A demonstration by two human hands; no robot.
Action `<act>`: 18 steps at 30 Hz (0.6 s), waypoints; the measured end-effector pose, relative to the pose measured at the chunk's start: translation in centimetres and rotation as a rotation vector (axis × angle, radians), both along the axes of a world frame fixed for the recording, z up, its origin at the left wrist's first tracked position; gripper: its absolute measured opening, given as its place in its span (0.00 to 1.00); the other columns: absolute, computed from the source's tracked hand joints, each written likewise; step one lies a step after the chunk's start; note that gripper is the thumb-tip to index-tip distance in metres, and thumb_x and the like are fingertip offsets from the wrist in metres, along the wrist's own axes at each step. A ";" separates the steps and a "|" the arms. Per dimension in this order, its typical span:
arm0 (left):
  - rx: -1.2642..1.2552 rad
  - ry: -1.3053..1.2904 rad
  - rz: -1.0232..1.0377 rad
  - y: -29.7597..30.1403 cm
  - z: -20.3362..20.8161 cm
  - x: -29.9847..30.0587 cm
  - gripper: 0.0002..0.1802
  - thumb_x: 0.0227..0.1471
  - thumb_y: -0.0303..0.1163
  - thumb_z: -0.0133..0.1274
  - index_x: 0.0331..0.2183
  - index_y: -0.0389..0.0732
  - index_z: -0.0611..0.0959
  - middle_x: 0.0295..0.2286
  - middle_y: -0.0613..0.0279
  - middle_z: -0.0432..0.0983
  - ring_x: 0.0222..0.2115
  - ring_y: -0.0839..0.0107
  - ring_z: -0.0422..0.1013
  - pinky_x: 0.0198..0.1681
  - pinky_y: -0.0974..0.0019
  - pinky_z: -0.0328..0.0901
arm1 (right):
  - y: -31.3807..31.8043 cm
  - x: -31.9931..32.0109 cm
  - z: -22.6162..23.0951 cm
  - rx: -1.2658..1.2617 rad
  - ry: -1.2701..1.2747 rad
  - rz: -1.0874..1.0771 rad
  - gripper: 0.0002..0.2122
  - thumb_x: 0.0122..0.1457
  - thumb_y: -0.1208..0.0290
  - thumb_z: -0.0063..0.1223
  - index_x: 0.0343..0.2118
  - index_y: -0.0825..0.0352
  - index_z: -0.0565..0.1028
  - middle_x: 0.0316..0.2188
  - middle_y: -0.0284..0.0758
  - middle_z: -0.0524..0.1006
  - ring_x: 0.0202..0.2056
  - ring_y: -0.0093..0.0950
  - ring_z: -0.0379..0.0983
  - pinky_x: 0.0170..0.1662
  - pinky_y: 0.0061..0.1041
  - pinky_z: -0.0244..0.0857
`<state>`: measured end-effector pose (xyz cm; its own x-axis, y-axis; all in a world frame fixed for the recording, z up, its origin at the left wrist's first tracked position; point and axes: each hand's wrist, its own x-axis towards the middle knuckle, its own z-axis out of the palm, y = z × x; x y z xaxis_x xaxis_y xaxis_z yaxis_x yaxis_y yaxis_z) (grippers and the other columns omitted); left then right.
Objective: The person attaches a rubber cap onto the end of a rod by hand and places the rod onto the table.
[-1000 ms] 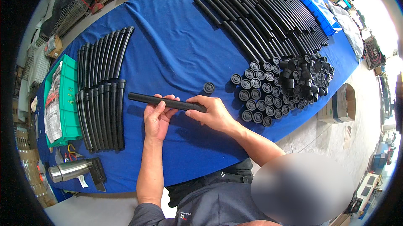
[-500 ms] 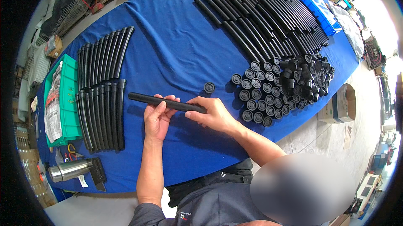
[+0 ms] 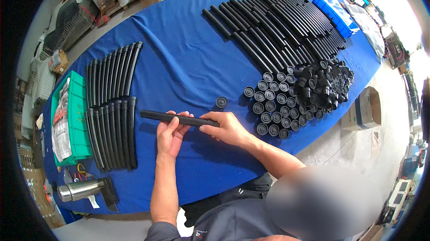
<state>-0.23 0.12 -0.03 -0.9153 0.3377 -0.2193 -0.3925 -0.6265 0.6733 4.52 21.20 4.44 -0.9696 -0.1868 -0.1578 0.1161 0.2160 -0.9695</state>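
Both hands hold one black tube level above the blue tablecloth. My left hand is closed around its middle, thumb on the near side and fingertips over the top. At the tube's right end, my right hand grips with thumb and fingers and covers that end. A single round black cap sits on the cloth just beyond my right hand. Several similar caps stand in close rows to the right, beside a loose heap of caps.
Plain black tubes lie side by side at the far right, near a blue crate. Two rows of tubes with wider ends lie left, beside a green crate. A steel flask and a black brush lie near left.
The whole view has shifted slightly, so the table's near and left parts appear lower. Both hands keep their hold on the tube, with the right fingers curled a little more around its end.
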 end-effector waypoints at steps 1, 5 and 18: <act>-0.002 0.008 -0.007 0.1 0.0 -0.1 0.08 0.59 0.26 0.51 0.42 0.41 0.73 0.41 0.44 0.77 0.44 0.51 0.75 0.45 0.55 0.75 | -0.1 0.0 -1.0 0.001 0.215 -0.048 0.17 0.58 0.63 0.58 0.43 0.72 0.76 0.19 0.36 0.76 0.21 0.24 0.75 0.26 0.27 0.69; 0.001 0.014 0.019 -0.1 -0.5 0.0 0.08 0.60 0.27 0.49 0.43 0.40 0.73 0.41 0.44 0.77 0.44 0.51 0.75 0.45 0.55 0.75 | -0.4 -0.5 -2.6 0.197 0.730 -0.142 0.17 0.58 0.63 0.58 0.42 0.72 0.76 0.19 0.36 0.76 0.21 0.24 0.75 0.26 0.27 0.69; -0.233 0.161 0.110 0.4 0.7 -0.3 0.11 0.59 0.33 0.52 0.42 0.40 0.74 0.38 0.48 0.79 0.35 0.61 0.78 0.36 0.61 0.77 | -0.3 -0.1 -2.4 0.086 0.409 -0.037 0.17 0.57 0.67 0.58 0.46 0.73 0.75 0.34 0.46 0.79 0.36 0.40 0.77 0.39 0.34 0.70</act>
<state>-0.53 0.56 0.65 -0.9729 0.1925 -0.1284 -0.2075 -0.4802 0.8523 4.47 20.88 2.00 -0.9615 -0.1534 0.2278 -0.2651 0.3016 -0.9158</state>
